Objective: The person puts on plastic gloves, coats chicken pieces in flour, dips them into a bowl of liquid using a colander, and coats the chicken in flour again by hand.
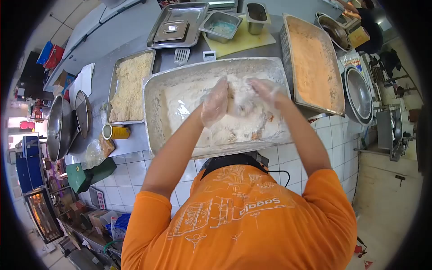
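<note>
Both my hands wear clear plastic gloves and are over a large metal tray of white flour. My left hand is at the middle of the tray, its fingers stretched forward into the flour. Facing it, my right hand reaches in with fingers extended and slightly blurred. A blurred, flour-covered lump lies between the hands; its kind is hidden by the flour. Closer to me, small brownish pieces show through the flour. Neither hand visibly grips anything.
Left stands a tray of pale crumbs, with a yellow can and strainers beyond. Right is a deep tray of orange powder, then metal bowls. Behind are a slotted turner, a timer and a yellow cutting board. Another person stands far right.
</note>
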{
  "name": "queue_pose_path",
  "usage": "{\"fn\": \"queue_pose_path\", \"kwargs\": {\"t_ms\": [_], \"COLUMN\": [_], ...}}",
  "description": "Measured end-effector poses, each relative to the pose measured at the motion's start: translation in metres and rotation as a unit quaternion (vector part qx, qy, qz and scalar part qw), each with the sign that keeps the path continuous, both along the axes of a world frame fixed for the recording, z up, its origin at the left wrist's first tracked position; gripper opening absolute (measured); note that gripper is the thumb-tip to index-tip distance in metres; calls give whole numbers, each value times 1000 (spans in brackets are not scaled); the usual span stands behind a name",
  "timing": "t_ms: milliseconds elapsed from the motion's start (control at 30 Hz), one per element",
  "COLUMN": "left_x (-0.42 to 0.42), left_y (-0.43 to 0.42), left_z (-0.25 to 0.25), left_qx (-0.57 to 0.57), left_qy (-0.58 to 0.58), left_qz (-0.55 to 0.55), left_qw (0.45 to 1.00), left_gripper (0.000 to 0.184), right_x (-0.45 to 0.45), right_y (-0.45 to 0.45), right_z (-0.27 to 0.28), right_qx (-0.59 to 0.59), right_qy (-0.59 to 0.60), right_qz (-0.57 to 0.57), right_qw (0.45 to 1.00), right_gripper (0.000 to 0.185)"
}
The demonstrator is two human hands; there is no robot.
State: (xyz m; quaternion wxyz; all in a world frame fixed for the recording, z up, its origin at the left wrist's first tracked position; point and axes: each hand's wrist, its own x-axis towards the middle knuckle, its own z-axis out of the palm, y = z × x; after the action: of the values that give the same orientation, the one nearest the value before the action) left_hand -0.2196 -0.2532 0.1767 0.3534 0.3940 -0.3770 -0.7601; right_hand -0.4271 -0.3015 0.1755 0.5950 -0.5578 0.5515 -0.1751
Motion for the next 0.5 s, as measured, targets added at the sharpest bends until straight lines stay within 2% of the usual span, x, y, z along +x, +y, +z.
{"fn": "queue_pose_path", "kwargs": {"t_ms": [33, 67, 100, 133, 200, 233, 267, 300, 333, 367, 433, 500], "left_x": [0, 2, 3, 4, -5, -12, -19, -26, -30, -33, -39, -27], "left_y": [11, 10, 4, 0, 0, 2, 4, 9, 16, 16, 16, 14], "left_z": [24, 12, -12, -38, -105, -122, -108, -95, -78, -66, -43, -13], "left_qx": [31, -12, -58, -104, 0, 52, 127, 200, 272, 266, 254, 228], "left_qy": [96, -46, -188, -325, -411, -451, -345, -231, -116, -65, 45, 91], "left_qz": [-28, -62, -95, -126, -147, -156, -101, -45, 5, 35, 104, 78], "left_qw": [994, 997, 976, 932, 900, 877, 924, 951, 955, 961, 961, 966], "left_gripper": [71, 70, 69, 68, 70, 70, 72, 74, 75, 73, 70, 73], "right_x": [-12, -22, -29, -34, -31, -19, -6, 4, 14, 20, 25, 23], "right_y": [0, -4, -14, -23, -19, -11, -11, -7, 9, 17, 8, 0], "right_z": [0, 0, -19, -53, -74, -73, -69, -66, -66, -66, -94, -79], "right_qx": [26, 48, 1, -45, -33, 19, 64, 100, 141, 176, 176, 137], "right_qy": [12, 26, 158, 287, 387, 366, 344, 252, 151, 49, 52, 22], "right_qz": [5, 12, 89, 164, 202, 169, 135, 54, -32, -120, -89, -57], "right_qw": [1000, 998, 983, 943, 899, 915, 927, 961, 978, 976, 979, 989], "right_gripper": [71, 73, 75, 77, 80, 80, 80, 80, 80, 81, 80, 77]}}
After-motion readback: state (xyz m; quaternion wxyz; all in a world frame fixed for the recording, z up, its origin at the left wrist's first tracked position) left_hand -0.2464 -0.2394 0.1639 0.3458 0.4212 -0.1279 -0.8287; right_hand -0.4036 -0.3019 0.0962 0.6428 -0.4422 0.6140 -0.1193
